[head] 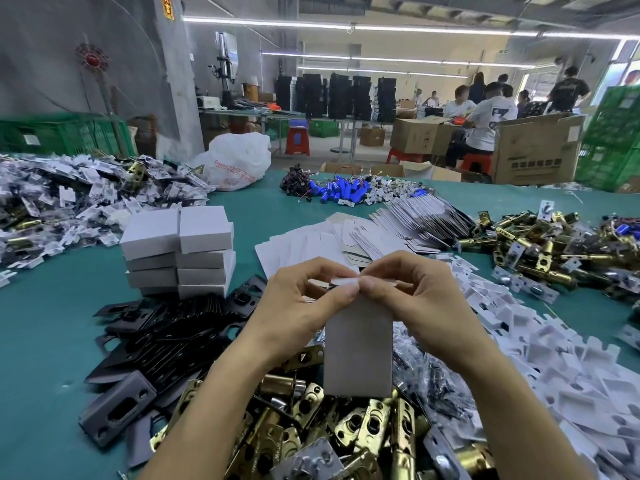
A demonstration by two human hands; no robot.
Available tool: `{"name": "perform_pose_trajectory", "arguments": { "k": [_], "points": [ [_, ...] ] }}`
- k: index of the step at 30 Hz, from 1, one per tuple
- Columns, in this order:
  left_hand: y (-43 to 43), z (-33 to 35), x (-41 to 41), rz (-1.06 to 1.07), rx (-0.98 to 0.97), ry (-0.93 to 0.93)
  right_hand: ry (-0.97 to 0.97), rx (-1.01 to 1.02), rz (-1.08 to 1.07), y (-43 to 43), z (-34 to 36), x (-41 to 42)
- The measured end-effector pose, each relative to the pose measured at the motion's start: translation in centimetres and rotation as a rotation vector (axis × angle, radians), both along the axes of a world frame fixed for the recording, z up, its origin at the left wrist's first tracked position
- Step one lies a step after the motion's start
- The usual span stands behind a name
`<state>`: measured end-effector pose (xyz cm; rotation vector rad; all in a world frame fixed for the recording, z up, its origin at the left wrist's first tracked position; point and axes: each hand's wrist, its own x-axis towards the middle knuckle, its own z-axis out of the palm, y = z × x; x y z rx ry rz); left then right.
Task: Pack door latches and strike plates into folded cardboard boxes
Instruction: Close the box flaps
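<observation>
Nearest, door latches (346,427): a heap of brass and silver pieces at the bottom edge, between the two forearms.
Cardboard box (358,348): held upright above the latch heap, its plain grey face toward the camera; whether its lower edge touches the heap cannot be told.
Left hand (304,299): forearm rising from the lower left, wrist bent inward, fingers curled, thumb and forefinger pinching the white flap at the top of the box.
Right hand (415,292): forearm rising from the lower right, fingers curled over the same flap, thumb tip pressed against it just beside the left thumb.
Strike plates (166,337): black plates fanned out in a loose pile left of the left arm, on the green table (52,323).
White inserts (554,348): a wide drift of small cut pieces right of the right arm.
Closed boxes (180,251): white, stacked in two columns beyond the strike plates.
Flat blanks (304,244): unfolded cardboard spread just beyond the hands.
Second latch pile (540,247): brass, at the right side.
Blue cylinders (343,194): clustered with wires near the far table edge.
</observation>
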<state>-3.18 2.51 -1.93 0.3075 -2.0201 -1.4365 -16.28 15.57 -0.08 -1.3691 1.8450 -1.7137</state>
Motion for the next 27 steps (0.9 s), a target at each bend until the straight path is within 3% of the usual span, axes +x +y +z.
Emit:
{"name": "perform_pose_trajectory", "arguments": {
  "k": [4,13,27],
  "points": [
    [0.0,0.1,-0.17,0.039,0.085,0.047,0.073,0.003,-0.053,-0.16,-0.1,0.08],
    [-0.24,0.17,-0.01,0.1,0.035,0.045,0.018,0.02,0.005,-0.06,-0.31,-0.15],
    [-0.29,0.2,0.0,0.152,-0.013,0.018,-0.001,0.02,-0.084,-0.37,-0.07,0.11]
  ]
}}
